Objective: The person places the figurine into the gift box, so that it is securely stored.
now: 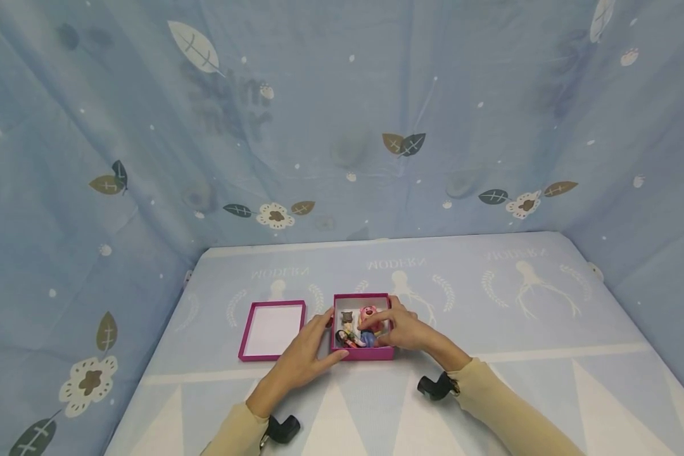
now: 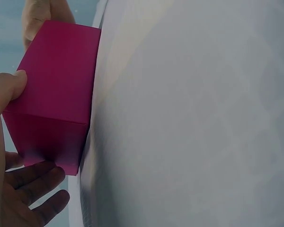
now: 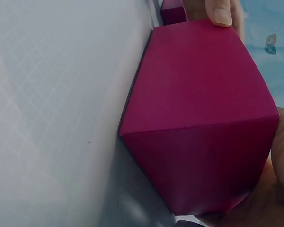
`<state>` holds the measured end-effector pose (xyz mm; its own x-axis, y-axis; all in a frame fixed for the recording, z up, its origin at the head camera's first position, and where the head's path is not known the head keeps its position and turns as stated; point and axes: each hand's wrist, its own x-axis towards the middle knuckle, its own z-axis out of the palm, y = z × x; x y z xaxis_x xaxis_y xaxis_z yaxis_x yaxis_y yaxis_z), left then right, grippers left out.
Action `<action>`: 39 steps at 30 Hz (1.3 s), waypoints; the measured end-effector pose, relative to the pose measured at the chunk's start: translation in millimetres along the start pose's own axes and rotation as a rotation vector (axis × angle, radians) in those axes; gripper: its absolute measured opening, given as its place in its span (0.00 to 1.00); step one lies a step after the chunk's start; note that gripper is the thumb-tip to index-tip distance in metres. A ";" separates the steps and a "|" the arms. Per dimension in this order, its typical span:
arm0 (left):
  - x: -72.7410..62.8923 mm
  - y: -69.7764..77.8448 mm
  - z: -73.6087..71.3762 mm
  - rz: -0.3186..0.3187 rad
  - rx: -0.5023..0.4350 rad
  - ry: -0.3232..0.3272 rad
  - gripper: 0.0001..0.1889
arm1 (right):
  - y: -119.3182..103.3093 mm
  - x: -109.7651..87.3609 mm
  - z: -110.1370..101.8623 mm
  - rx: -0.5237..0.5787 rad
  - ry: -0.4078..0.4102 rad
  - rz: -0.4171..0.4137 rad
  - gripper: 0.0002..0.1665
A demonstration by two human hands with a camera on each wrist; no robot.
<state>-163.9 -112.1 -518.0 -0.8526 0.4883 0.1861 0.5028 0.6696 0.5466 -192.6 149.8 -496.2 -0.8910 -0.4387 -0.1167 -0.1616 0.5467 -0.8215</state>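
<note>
A magenta box (image 1: 365, 355) stands without its lid, with several small toy figurines lying inside. One figurine (image 1: 368, 338) has a pink top and blue lower part; a dark-haired one (image 1: 342, 336) lies at the front left, and a grey-headed one (image 1: 346, 316) behind it. My left hand (image 1: 302, 358) holds the box's near left corner, thumb on the front wall (image 2: 61, 71), fingers along the left side. Over the right wall (image 3: 199, 161) my right hand (image 1: 405, 328) reaches in, index finger and thumb around the pink-and-blue figurine. Its other fingers are partly hidden beyond the wall.
Left of the box lies a magenta-rimmed lid (image 1: 273, 330), its white inside facing up. A patterned cloth covers the table (image 1: 524, 405). Blue printed curtains (image 1: 342, 114) hang behind and at both sides. A black wrist camera (image 1: 433, 386) sits at each sleeve.
</note>
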 end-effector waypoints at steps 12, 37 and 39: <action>0.3 2.8 -2.0 -0.002 -0.005 -0.004 0.48 | 0.9 0.2 0.1 -0.028 0.016 0.005 0.21; -0.4 0.6 -1.5 0.000 0.011 0.000 0.48 | 1.8 -1.8 -1.2 0.017 -0.016 -0.027 0.21; -0.8 0.0 -1.0 0.006 0.012 0.008 0.48 | 3.4 -1.6 -1.1 0.041 -0.019 -0.020 0.22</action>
<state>-163.4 -113.0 -517.4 -0.8507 0.4880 0.1955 0.5095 0.6737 0.5354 -192.2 153.1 -498.2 -0.8794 -0.4630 -0.1103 -0.1614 0.5081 -0.8460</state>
